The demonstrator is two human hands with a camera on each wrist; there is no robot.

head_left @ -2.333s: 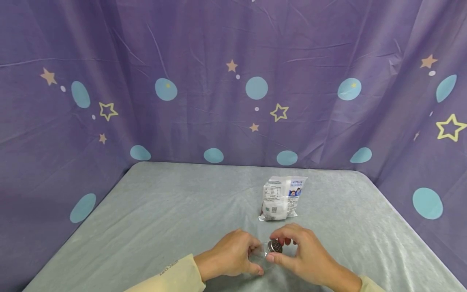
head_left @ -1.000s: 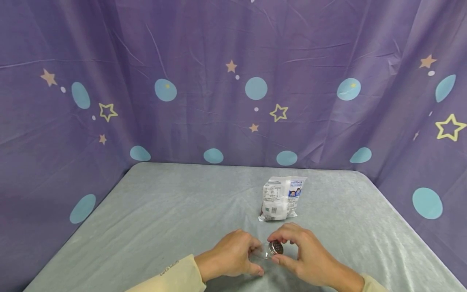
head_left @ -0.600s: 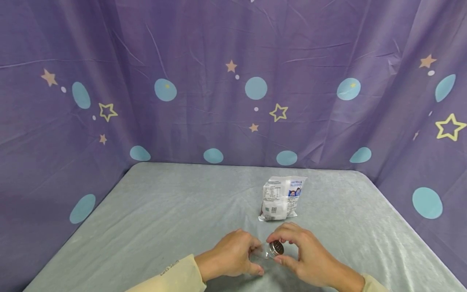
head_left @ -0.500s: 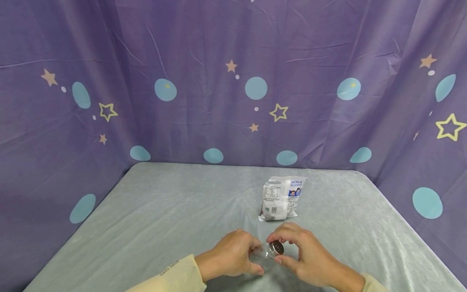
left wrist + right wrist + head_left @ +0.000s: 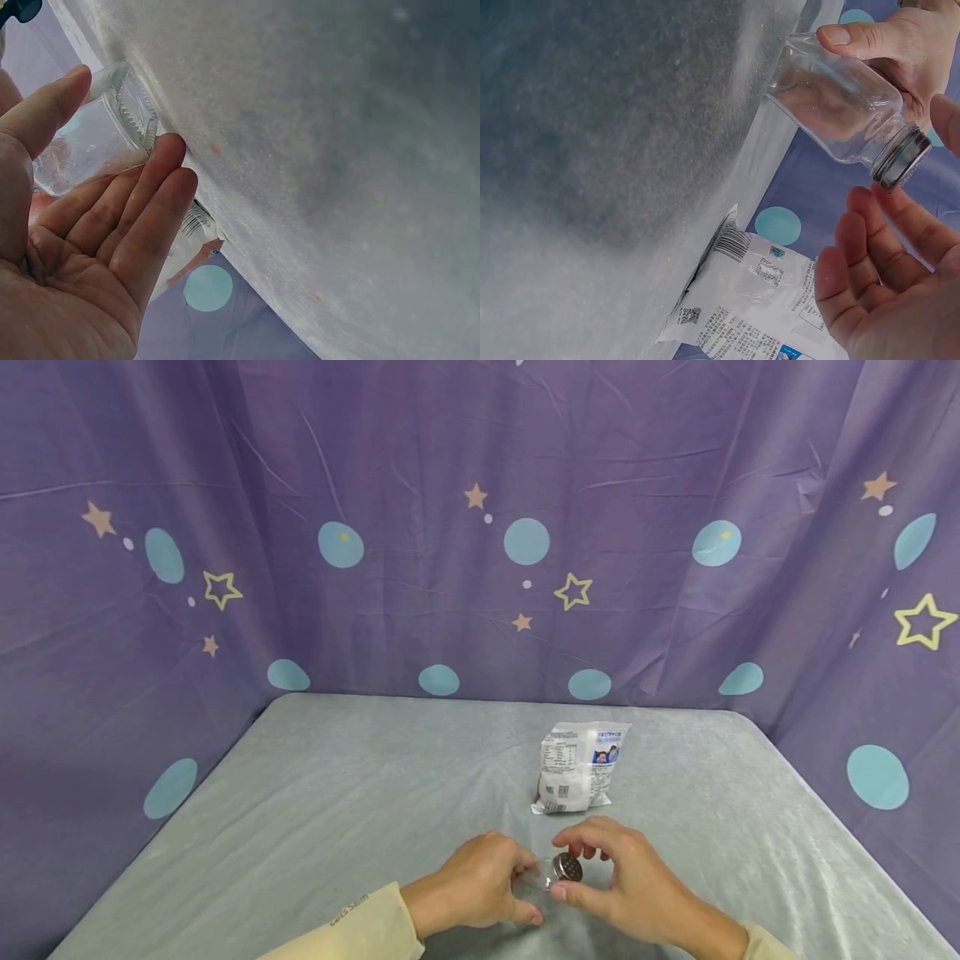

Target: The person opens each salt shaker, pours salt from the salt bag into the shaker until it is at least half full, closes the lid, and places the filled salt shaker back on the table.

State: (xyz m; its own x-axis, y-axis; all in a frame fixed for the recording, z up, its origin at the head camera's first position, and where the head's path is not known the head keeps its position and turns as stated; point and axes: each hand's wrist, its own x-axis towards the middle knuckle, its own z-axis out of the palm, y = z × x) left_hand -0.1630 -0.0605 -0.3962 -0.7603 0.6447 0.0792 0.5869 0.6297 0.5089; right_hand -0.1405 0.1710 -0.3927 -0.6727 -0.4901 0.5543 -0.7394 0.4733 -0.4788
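Note:
My left hand (image 5: pixel 483 881) grips a clear glass shaker bottle (image 5: pixel 840 101) by its body, tipped over with its top pointing right. A silver metal cap (image 5: pixel 904 157) with small holes sits on the bottle's neck. Around that cap, the thumb and fingers of my right hand (image 5: pixel 633 885) are spread apart. In the right wrist view, the index fingertip is right at the cap's edge, while a gap shows between thumb and cap. The left wrist view has the bottle's ridged glass base between left thumb and fingers. No contents show through the glass.
A white printed packet (image 5: pixel 573 772) stands on the table just beyond my hands. Pale grey-green cloth covers the table (image 5: pixel 337 785). Behind and at both sides hangs a purple curtain (image 5: pixel 420 593) with stars and blue dots.
Half a second ago the right thumb and index finger pinched the cap; now they have loosened and the thumb has shifted left. The left hand and bottle stay in place.

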